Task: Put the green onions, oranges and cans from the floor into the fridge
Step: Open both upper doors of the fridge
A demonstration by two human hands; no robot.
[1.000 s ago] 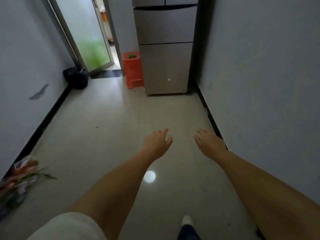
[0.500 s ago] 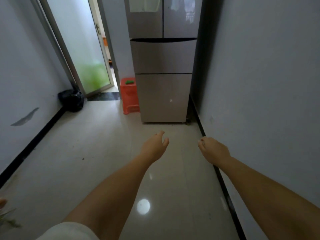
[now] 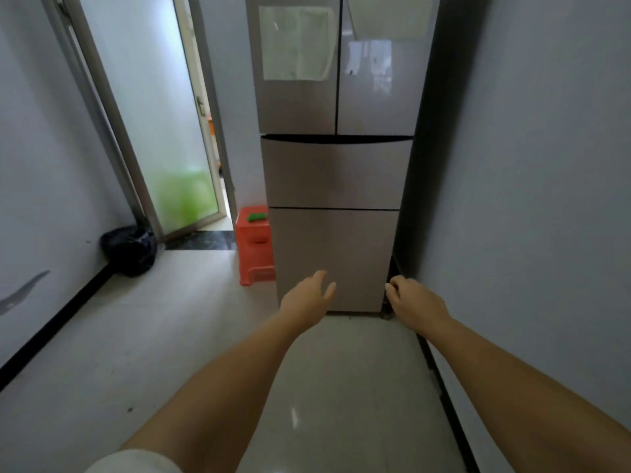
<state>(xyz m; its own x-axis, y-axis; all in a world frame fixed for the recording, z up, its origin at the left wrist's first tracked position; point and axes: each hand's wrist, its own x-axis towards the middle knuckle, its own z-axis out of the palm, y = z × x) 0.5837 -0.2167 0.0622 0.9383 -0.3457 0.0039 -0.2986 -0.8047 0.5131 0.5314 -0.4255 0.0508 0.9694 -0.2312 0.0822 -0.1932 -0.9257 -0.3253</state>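
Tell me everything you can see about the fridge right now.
The fridge is tall, with a smooth brushed grey-beige metallic front. It has two side-by-side upper doors and two wide drawers below, all shut. Pale sheets or reflections show on the upper doors. It stands upright on the tiled floor at the corridor's end, beside the right wall, with an orange stool against its left side. Neither hand touches it.
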